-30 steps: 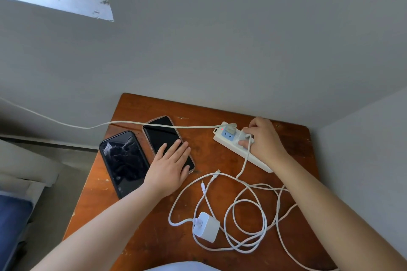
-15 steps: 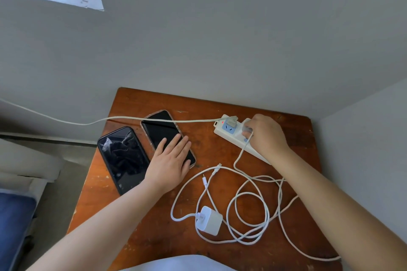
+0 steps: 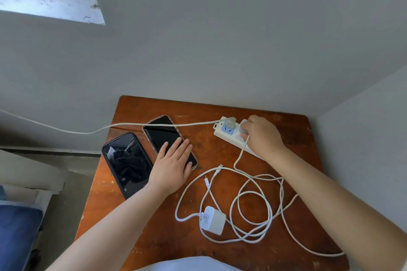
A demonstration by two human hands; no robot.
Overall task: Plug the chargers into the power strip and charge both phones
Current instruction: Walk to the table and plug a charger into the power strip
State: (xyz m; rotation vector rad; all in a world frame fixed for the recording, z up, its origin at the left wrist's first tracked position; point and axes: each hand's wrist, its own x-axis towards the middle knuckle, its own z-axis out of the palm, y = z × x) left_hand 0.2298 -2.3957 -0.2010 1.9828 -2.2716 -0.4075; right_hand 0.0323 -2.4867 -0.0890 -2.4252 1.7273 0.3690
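Power strip [image 3: 229, 133]: long axis ran upper left to lower right, at the counter's [image 3: 220, 108] right.
Right hand [image 3: 263, 136]: grip clamped on a charger [image 3: 243, 128] at the strip.
Left hand [image 3: 172, 166]: fingers flat on the right phone [image 3: 161, 132].

On the table [image 3: 220, 108] two phones lie side by side at the left, the cracked phone [image 3: 126, 160] left of the cased phone [image 3: 163, 136]. The power strip [image 3: 229, 133] sits at the far right; the loose charger [image 3: 212, 220] and coiled cables [image 3: 251, 211] lie nearer, in front of it
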